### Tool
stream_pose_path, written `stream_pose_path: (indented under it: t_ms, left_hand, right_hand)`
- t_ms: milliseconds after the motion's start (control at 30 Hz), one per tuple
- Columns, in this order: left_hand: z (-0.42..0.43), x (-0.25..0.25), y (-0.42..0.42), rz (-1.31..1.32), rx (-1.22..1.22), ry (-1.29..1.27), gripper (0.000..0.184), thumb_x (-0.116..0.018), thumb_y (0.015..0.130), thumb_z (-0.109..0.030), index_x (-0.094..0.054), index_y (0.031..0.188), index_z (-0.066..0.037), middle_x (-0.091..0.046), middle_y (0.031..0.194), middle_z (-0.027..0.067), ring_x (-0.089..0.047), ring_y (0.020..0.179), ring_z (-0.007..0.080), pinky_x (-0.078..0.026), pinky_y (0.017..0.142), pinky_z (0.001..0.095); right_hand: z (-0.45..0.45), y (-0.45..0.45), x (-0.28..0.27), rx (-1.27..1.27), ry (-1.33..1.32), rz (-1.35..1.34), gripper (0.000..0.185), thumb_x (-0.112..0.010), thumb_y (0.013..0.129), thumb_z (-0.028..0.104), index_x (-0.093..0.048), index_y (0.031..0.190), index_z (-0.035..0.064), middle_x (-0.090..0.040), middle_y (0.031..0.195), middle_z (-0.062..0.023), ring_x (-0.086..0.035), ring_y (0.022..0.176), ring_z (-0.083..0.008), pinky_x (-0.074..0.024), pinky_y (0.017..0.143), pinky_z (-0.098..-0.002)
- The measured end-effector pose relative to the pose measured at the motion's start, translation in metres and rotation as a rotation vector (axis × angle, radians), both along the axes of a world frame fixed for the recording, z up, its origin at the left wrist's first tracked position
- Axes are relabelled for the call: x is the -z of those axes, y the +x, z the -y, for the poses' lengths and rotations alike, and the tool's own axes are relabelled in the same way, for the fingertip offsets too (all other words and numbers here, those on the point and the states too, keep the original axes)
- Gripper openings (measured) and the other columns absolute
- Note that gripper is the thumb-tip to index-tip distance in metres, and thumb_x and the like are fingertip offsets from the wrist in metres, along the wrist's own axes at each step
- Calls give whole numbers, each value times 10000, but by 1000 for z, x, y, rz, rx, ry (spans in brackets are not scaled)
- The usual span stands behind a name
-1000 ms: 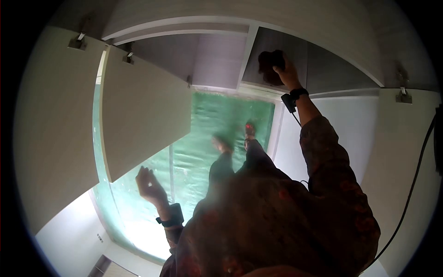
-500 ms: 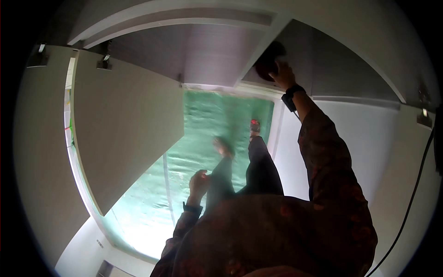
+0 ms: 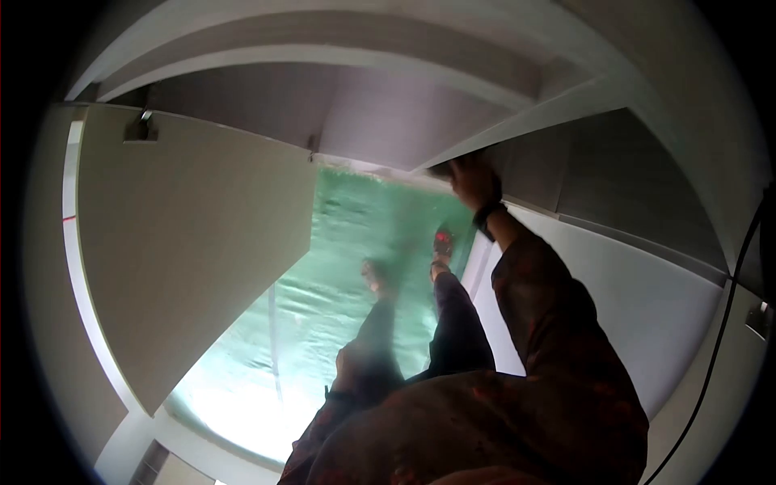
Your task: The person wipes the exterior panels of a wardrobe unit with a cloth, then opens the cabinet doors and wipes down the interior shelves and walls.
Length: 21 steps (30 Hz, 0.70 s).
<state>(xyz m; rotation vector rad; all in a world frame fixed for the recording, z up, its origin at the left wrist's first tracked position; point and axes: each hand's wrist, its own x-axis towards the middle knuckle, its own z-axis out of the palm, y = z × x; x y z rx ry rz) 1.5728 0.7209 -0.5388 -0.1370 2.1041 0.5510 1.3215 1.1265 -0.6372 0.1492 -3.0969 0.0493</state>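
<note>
My right hand reaches into the right compartment of a white cabinet, low down beside the divider. Its fingers are closed over a dark thing, mostly hidden by the hand and the divider; its kind cannot be made out. The compartment's inner surface looks dark grey. My left hand hangs by my left thigh, dim and blurred, with its fingers not clearly visible.
An open cabinet door stands on the left, hinged near the top. Green sheeting covers the floor under my feet. A pale door panel is at the right, and a black cable hangs along the right side.
My right hand has moved down and slightly left with the dark thing, toward the compartment's bottom corner by the divider. My left hand has lowered closer to my thigh. The view has shifted.
</note>
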Motion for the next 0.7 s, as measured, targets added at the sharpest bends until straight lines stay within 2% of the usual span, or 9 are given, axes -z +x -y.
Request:
stream_pose_path:
  t_ms: [33, 200, 267, 333, 367, 533, 600, 667, 700]
  left_hand:
    - [-1, 3, 2, -15, -44, 10, 330, -672, 791, -292, -676, 1014, -48, -689, 937, 179, -665, 919, 319, -520, 801, 391]
    - [-1, 33, 7, -77, -145, -35, 330, -676, 789, -287, -676, 1012, -44, -692, 910, 178, -675, 886, 315, -528, 779, 383]
    - [1, 48, 10, -118, -129, -39, 321, -678, 789, -282, -679, 1004, -44, -696, 898, 172, -680, 871, 308, -532, 770, 378]
    - [4, 54, 8, -97, -94, -69, 312, -678, 790, -283, -683, 993, -46, -698, 898, 167, -682, 872, 298, -532, 774, 376]
    - [0, 52, 5, -97, -101, -87, 306, -678, 792, -283, -685, 986, -47, -701, 887, 159, -685, 861, 293, -533, 774, 376]
    - [-5, 32, -19, -193, -101, 91, 280, -681, 812, -267, -678, 999, -59, -697, 833, 155, -692, 821, 270, -537, 703, 373]
    - [-16, 18, -45, -256, -183, 96, 251, -675, 832, -228, -672, 1010, -51, -693, 798, 136, -687, 752, 239, -530, 670, 332]
    - [-28, -13, -95, -428, -177, 96, 199, -648, 848, -183, -672, 1005, -65, -674, 806, 111, -657, 723, 213, -521, 655, 335]
    - [-35, -34, -123, -537, -194, 164, 162, -637, 864, -135, -669, 1001, -53, -674, 812, 75, -644, 723, 178, -512, 657, 305]
  right_hand:
    - [10, 6, -34, 21, -114, 256, 439, -643, 789, 236, -560, 1197, 97, -471, 1297, -177, -521, 1081, -393, -457, 862, -507]
    - [-30, -29, -3, -156, -241, 16, 406, -634, 780, 233, -585, 1156, 85, -526, 1224, -172, -474, 1124, -419, -389, 957, -533]
    - [-51, -66, -4, 42, -197, 125, 411, -603, 811, 255, -571, 1165, 49, -511, 1274, -192, -463, 1150, -421, -348, 1018, -500]
    - [-87, -88, 32, 301, -612, -68, 439, -507, 874, 254, -517, 1265, 57, -496, 1299, -230, -436, 1212, -421, -363, 1004, -499]
    - [-110, -89, 40, 379, -641, -139, 441, -510, 873, 253, -515, 1267, 54, -495, 1301, -228, -438, 1213, -417, -365, 1004, -496]
    - [-242, 3, 55, 317, 176, -146, 456, -522, 869, 246, -506, 1276, 40, -492, 1309, -221, -447, 1217, -400, -372, 1005, -478]
    - [-241, 34, 57, 305, 245, -153, 460, -524, 868, 245, -504, 1278, 38, -491, 1310, -219, -449, 1218, -397, -373, 1006, -475]
    - [-215, 53, 60, 680, 95, -181, 464, -565, 841, 248, -524, 1259, 49, -522, 1274, -217, -489, 1172, -391, -392, 981, -475]
    - [-219, 49, 61, 681, 92, -180, 464, -565, 841, 248, -524, 1259, 49, -522, 1274, -217, -489, 1172, -391, -392, 981, -475]
